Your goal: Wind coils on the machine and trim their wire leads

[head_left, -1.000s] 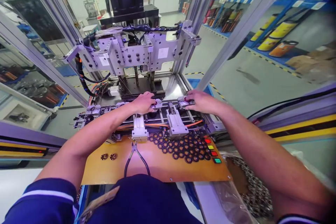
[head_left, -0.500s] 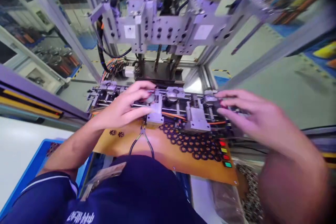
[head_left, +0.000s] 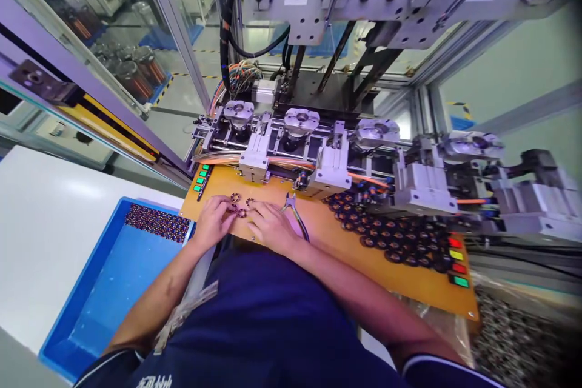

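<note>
Right now the small coppery rings (head_left: 235, 197) lie clustered on the orange board (head_left: 359, 264), between my two hands and just beyond their fingertips. They look flat and round, so no long axis stands out. My left hand (head_left: 213, 221) is nearer the darker ring (head_left: 234, 208); its fingers are bent and bunched, and I can't tell whether they pinch it. My right hand (head_left: 273, 227) is loosely curved, thumb set apart, nearer the rightmost ring (head_left: 250, 201); whether it grips that one I can't tell either. Pliers (head_left: 290, 200) lie just right of it. On the left, a blue tray (head_left: 118, 291) holds many small parts (head_left: 154, 222), packed along its far end. At right, clear plastic (head_left: 448, 321) lies beside heaped metallic pieces (head_left: 522, 327), too blurred to make out.
</note>
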The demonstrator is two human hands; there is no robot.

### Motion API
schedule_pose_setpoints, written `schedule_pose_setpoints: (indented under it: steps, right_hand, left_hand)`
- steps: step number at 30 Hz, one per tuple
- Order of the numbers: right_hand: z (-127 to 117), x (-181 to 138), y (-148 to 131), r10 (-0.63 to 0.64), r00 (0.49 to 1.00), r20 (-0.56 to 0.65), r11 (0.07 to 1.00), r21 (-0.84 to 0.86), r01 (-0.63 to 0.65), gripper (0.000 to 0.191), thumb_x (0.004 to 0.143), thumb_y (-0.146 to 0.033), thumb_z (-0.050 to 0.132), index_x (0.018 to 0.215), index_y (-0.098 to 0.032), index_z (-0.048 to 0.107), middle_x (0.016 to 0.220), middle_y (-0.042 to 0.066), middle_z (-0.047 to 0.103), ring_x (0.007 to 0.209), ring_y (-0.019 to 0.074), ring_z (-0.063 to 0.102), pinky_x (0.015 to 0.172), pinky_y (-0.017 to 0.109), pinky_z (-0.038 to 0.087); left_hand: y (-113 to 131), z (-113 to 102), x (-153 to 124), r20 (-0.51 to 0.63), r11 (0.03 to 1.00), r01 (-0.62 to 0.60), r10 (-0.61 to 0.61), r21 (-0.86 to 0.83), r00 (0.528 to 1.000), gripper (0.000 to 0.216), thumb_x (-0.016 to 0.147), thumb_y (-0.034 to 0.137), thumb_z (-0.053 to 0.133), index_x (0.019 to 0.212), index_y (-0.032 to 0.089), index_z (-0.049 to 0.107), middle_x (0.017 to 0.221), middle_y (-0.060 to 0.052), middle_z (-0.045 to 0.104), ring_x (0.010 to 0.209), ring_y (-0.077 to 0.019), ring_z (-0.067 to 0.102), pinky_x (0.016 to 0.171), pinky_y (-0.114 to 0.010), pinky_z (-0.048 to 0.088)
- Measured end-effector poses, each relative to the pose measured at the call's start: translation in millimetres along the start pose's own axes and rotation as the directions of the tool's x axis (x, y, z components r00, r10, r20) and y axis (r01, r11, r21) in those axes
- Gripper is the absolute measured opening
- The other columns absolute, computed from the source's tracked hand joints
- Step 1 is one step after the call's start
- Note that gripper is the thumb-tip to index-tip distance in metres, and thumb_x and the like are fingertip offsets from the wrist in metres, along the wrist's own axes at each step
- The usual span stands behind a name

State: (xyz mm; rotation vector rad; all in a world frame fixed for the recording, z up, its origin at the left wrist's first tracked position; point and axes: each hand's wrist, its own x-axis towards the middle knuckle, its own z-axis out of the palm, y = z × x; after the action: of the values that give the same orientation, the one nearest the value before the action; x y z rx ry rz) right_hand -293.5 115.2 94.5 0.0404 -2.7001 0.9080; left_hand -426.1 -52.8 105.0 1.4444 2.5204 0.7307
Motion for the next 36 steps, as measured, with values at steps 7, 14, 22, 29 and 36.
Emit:
schedule_pose_setpoints:
  steps: [7, 14, 22, 29, 36]
  right_hand:
    - [-45.3, -87.2, 8.0, 0.128, 0.969, -0.213, 0.978, -0.137, -0.159, 0.017, 0.096, -0.017, 0.052, 0.104, -0.018, 0.067, 0.102, 0.010, 0.067, 0.095, 0.0220, 0.065, 0.088, 0.037, 0.056]
    - [-80.8, -154.7, 47.5, 0.312, 0.842, -0.441, 0.848, -0.270, -0.455, 0.017, 0.095, -0.022, 0.054, 0.103, -0.014, 0.068, 0.101, 0.014, 0.066, 0.095, 0.0269, 0.061, 0.086, 0.046, 0.055]
    - [-77.8, -141.6, 77.7, 0.410, 0.766, -0.495, 0.817, -0.173, -0.549, 0.016, 0.091, -0.018, 0.055, 0.092, -0.017, 0.072, 0.115, 0.014, 0.062, 0.115, 0.0311, 0.054, 0.097, 0.054, 0.049]
    - [-105.1, -96.8, 6.4, 0.233, 0.864, -0.446, 0.966, 0.009, -0.257, 0.015, 0.094, -0.022, 0.058, 0.093, -0.020, 0.072, 0.119, 0.012, 0.062, 0.107, 0.0235, 0.062, 0.089, 0.042, 0.057]
    - [-121.8, -38.3, -60.4, 0.055, 0.873, -0.485, 0.901, 0.400, 0.165, 0.023, 0.088, -0.009, 0.066, 0.104, -0.025, 0.069, 0.125, 0.010, 0.059, 0.113, 0.0227, 0.062, 0.090, 0.039, 0.058]
  left_hand:
    - [2.7, 27.4, 10.9, -0.050, 0.997, -0.070, 0.071, 0.019, 0.996, 0.066, 0.078, 0.055, 0.072, 0.131, 0.020, 0.052, 0.148, -0.019, 0.043, 0.140, -0.0364, 0.039, 0.114, -0.055, 0.036]
    - [4.4, 45.9, 39.7, -0.135, 0.995, -0.087, 0.093, 0.051, 0.986, 0.029, 0.092, 0.037, 0.056, 0.115, 0.019, 0.061, 0.134, -0.018, 0.055, 0.133, -0.0355, 0.047, 0.109, -0.055, 0.039]
    - [18.7, 19.4, 13.1, -0.271, 0.990, -0.083, 0.112, 0.117, 0.956, 0.060, 0.082, 0.046, 0.072, 0.132, 0.023, 0.047, 0.137, -0.017, 0.051, 0.137, -0.0375, 0.043, 0.111, -0.059, 0.039]
    - [88.8, -31.3, 17.7, -0.091, 0.948, -0.149, 0.128, -0.282, 0.988, 0.034, 0.089, 0.035, 0.066, 0.120, 0.023, 0.061, 0.111, -0.009, 0.071, 0.107, -0.0249, 0.066, 0.099, -0.045, 0.053]
    - [143.1, -63.3, 29.3, 0.055, 0.640, -0.063, 0.163, -0.766, 0.985, 0.033, 0.092, 0.040, 0.062, 0.116, 0.018, 0.071, 0.105, -0.010, 0.076, 0.093, -0.0209, 0.073, 0.081, -0.030, 0.058]
